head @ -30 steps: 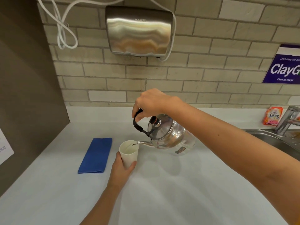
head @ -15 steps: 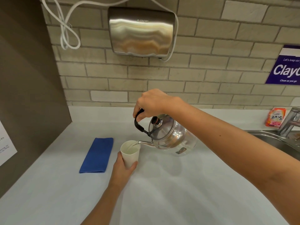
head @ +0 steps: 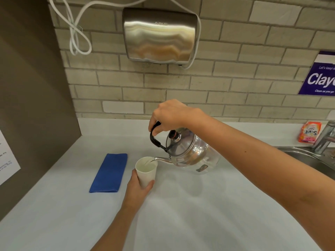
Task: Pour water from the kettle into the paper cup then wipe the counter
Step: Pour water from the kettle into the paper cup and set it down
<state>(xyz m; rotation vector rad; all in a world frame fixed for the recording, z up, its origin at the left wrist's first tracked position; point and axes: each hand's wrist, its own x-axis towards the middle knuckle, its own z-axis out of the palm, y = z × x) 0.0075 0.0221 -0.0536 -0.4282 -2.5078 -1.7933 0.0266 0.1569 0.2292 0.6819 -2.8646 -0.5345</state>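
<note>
A shiny steel kettle with a black handle hangs tilted to the left above the white counter. My right hand is closed on that handle. The spout tip sits over the rim of a white paper cup, and a thin stream of water runs into it. My left hand wraps the cup's lower part from the near side and holds it upright on the counter. A folded blue cloth lies flat to the left of the cup, untouched.
A steel hand dryer with a white cable hangs on the brick wall behind. A dark panel closes the left side. At the right are a steel sink, its tap and an orange sachet.
Both hands, the kettle and the cup stay almost as they were; pouring continues. The view has shifted slightly to the left.
</note>
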